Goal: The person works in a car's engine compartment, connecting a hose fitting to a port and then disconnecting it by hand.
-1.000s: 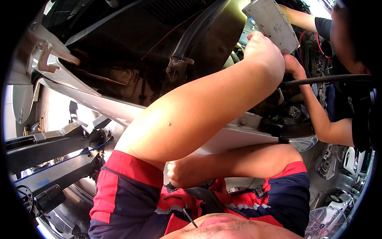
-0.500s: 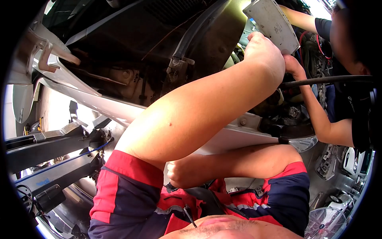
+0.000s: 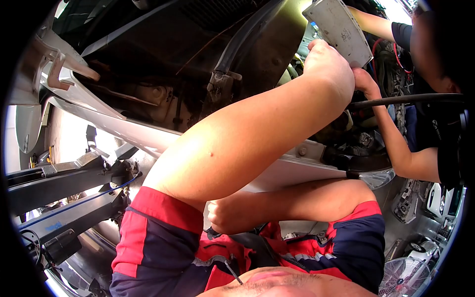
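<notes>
Left arm (image 3: pixel 247 133) bare, stretched out and across front of body, toward person's right. Left hand (image 3: pixel 326 57) at far end, back of wrist turned to view, most fingers hidden, grip unreadable. Right arm (image 3: pixel 316 198) bent sharply at elbow, forearm folded inward across front of torso. Right hand (image 3: pixel 230 213) close to torso, fingers curled into fist.

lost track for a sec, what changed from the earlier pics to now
Only the thin dark rod at the bottom shifted, tipping slightly left. No grasp visibly changed: left hand still by the pale flat metal panel, right hand still curled near the red-and-navy shirt.
</notes>
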A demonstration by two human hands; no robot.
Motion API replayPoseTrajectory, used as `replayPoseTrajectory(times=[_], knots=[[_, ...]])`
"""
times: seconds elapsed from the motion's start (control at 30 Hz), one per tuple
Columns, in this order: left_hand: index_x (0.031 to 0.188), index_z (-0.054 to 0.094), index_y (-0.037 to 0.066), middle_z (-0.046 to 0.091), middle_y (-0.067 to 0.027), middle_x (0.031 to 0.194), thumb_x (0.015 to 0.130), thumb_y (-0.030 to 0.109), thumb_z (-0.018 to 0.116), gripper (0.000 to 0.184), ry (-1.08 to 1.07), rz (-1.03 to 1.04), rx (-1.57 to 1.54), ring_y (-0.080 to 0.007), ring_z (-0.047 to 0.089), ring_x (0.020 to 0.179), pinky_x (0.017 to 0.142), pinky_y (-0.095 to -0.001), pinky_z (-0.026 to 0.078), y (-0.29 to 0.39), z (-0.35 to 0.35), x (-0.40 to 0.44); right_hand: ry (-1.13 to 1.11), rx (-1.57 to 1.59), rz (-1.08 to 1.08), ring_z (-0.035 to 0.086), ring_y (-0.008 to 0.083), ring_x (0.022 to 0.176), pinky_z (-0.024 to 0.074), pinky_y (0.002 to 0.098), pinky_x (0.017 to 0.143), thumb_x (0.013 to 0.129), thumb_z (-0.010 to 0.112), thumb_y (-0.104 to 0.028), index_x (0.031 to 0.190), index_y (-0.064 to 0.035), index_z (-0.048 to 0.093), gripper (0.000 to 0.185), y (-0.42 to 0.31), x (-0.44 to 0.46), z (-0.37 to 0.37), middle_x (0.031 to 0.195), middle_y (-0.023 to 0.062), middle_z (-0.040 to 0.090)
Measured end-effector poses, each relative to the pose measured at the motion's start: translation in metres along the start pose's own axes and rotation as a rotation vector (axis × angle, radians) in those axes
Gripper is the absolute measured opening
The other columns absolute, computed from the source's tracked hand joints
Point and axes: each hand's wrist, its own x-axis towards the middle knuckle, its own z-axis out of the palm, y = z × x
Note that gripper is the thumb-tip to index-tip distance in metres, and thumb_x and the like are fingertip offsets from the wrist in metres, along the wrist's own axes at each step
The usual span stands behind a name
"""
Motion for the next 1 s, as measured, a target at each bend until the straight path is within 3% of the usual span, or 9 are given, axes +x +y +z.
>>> replayPoseTrajectory(times=[0.03, 0.13, 0.23, 0.33, 0.43, 0.83, 1.0], knots=[[0.115, 0.073, 0.014, 0.071, -0.0063, 0.113, 0.089, 0.024, 0.064, 0.030, 0.016, 0.035, 0.056, -0.0251, 0.067, 0.104, 0.086, -0.0411, 0.054, -0.0008, -0.0007, -0.0012, 0.003, 0.001, -0.001, 0.066, 0.0223, 0.068, 0.0516, 0.0361, 0.065, 0.074, 0.062, -0.016, 0.062, -0.0075, 0.064, 0.015, 0.0001, 0.0001, 0.0000, 0.070, 0.0064, 0.066], [0.115, 0.074, 0.015, 0.071, -0.0057, 0.112, 0.089, 0.026, 0.064, 0.030, 0.027, 0.041, 0.082, -0.0241, 0.067, 0.105, 0.087, -0.0397, 0.052, -0.0007, 0.0003, -0.0031, -0.001, 0.009, -0.007, 0.066, 0.0223, 0.068, 0.0515, 0.0361, 0.064, 0.074, 0.062, -0.016, 0.062, -0.0071, 0.064, 0.015, 0.0006, 0.0004, -0.0011, 0.069, 0.0066, 0.066], [0.132, 0.067, 0.019, 0.066, -0.0058, 0.130, 0.089, 0.034, 0.068, 0.045, -0.059, -0.041, -0.074, -0.0273, 0.057, 0.126, 0.104, -0.0500, 0.037, 0.0012, -0.0012, -0.0021, -0.003, 0.013, -0.004, 0.066, 0.0224, 0.068, 0.0514, 0.0361, 0.063, 0.074, 0.063, -0.016, 0.062, -0.0067, 0.063, 0.015, 0.0005, 0.0008, -0.0023, 0.069, 0.0067, 0.066], [0.132, 0.067, 0.019, 0.066, -0.0063, 0.131, 0.090, 0.034, 0.067, 0.045, -0.059, -0.041, -0.079, -0.0278, 0.057, 0.126, 0.105, -0.0504, 0.037, 0.0009, -0.0023, -0.0034, 0.001, 0.014, -0.003, 0.066, 0.0224, 0.067, 0.0514, 0.0363, 0.062, 0.073, 0.063, -0.016, 0.062, -0.0067, 0.063, 0.015, 0.0005, 0.0009, -0.0021, 0.069, 0.0067, 0.066], [0.110, 0.076, 0.015, 0.074, -0.0049, 0.108, 0.090, 0.026, 0.062, 0.027, 0.053, 0.018, 0.053, -0.0220, 0.067, 0.108, 0.093, -0.0366, 0.045, 0.0002, -0.0002, -0.0066, 0.010, 0.009, -0.007, 0.066, 0.0224, 0.067, 0.0513, 0.0365, 0.062, 0.073, 0.063, -0.016, 0.062, -0.0069, 0.063, 0.015, 0.0005, 0.0000, -0.0013, 0.069, 0.0065, 0.066], [0.110, 0.076, 0.015, 0.073, -0.0054, 0.109, 0.090, 0.027, 0.062, 0.027, 0.059, 0.027, 0.062, -0.0221, 0.067, 0.109, 0.094, -0.0372, 0.044, -0.0002, 0.0013, -0.0065, -0.042, 0.005, 0.017, 0.065, 0.0242, 0.071, 0.0459, 0.0391, 0.067, 0.077, 0.062, -0.021, 0.064, -0.0106, 0.067, 0.017, -0.0017, 0.0010, 0.0047, 0.070, 0.0062, 0.068], [0.112, 0.075, 0.014, 0.073, -0.0051, 0.108, 0.091, 0.024, 0.062, 0.027, 0.070, -0.001, 0.001, -0.0243, 0.067, 0.106, 0.088, -0.0389, 0.050, -0.0007, 0.0003, -0.0066, -0.029, 0.003, 0.006, 0.065, 0.0239, 0.069, 0.0479, 0.0384, 0.065, 0.076, 0.062, -0.019, 0.063, -0.0092, 0.066, 0.017, -0.0004, 0.0016, 0.0015, 0.069, 0.0068, 0.067]])
